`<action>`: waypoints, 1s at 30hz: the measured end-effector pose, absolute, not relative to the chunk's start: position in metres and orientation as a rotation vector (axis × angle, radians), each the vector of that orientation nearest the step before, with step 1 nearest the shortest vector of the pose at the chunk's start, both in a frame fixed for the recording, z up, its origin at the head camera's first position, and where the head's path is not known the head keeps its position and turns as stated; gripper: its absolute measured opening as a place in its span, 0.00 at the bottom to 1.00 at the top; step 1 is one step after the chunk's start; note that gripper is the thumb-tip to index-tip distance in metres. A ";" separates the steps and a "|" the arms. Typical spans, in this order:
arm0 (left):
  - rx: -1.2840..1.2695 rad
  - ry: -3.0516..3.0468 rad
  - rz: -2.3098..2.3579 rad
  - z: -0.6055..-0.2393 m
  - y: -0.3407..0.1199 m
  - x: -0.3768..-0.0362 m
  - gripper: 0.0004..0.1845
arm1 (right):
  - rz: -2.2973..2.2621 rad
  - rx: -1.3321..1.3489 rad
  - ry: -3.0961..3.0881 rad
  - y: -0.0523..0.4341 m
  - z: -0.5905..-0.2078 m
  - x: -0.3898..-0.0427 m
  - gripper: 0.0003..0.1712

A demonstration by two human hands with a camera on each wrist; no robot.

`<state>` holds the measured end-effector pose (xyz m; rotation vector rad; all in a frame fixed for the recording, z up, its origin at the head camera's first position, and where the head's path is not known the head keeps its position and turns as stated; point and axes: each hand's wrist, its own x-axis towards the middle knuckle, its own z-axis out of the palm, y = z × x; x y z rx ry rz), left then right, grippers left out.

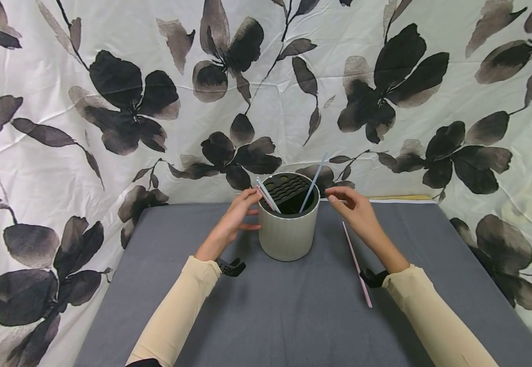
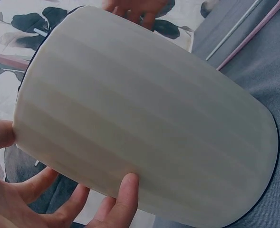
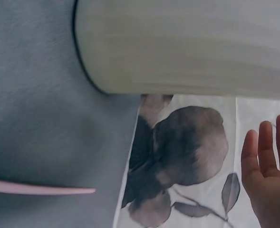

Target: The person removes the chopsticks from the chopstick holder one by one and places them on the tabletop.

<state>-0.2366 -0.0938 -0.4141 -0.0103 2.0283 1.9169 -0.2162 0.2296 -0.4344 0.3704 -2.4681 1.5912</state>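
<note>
In the head view, the right hand [image 1: 355, 209] is hanging just beside the pale holder [image 1: 289, 237], fingers loosely bent around nothing, while the pink stick [image 1: 352, 255] is lying below on the grey table [image 1: 284, 311], its long axis running back towards the person, beneath the right wrist. In the left wrist view, the left hand is resting spread fingers against the holder. In the right wrist view, the stick's tip is lying well apart from the right hand, seemingly the nearer for any reach
</note>
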 end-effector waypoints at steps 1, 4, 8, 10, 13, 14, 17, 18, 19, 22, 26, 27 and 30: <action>-0.010 2.028 1.918 -0.414 -0.094 -0.237 0.31 | 1.600 0.370 -2.455 0.227 -0.432 -0.218 0.21; -0.007 2.033 1.917 -0.414 -0.094 -0.237 0.32 | 1.638 0.369 -2.418 0.219 -0.428 -0.224 0.21; -0.005 2.037 1.918 -0.414 -0.094 -0.237 0.32 | 1.671 0.381 -2.390 0.208 -0.422 -0.231 0.21; -0.001 2.041 1.916 -0.415 -0.094 -0.237 0.32 | 1.659 0.374 -2.385 0.204 -0.420 -0.235 0.20; 0.005 2.050 1.912 -0.415 -0.094 -0.237 0.32 | 1.629 0.357 -2.383 0.199 -0.418 -0.240 0.19; 0.006 2.052 1.911 -0.415 -0.094 -0.237 0.32 | 1.626 0.352 -2.376 0.198 -0.418 -0.241 0.18; 0.010 2.054 1.912 -0.415 -0.093 -0.237 0.32 | 1.625 0.357 -2.358 0.194 -0.414 -0.242 0.17; 0.011 2.053 1.912 -0.415 -0.093 -0.237 0.32 | 1.624 0.365 -2.351 0.192 -0.410 -0.239 0.16; 0.011 2.053 1.911 -0.415 -0.093 -0.237 0.32 | 1.624 0.372 -2.345 0.190 -0.405 -0.237 0.16; 0.012 2.054 1.910 -0.415 -0.093 -0.237 0.32 | 1.637 0.390 -2.323 0.184 -0.391 -0.226 0.14; 0.009 2.059 1.910 -0.416 -0.094 -0.237 0.32 | 1.648 0.393 -2.293 0.182 -0.389 -0.224 0.13; 0.008 2.059 1.911 -0.417 -0.094 -0.237 0.32 | 1.652 0.396 -2.284 0.182 -0.390 -0.226 0.13; 0.001 2.060 1.910 -0.417 -0.093 -0.237 0.32 | 1.655 0.378 -2.288 0.183 -0.395 -0.229 0.13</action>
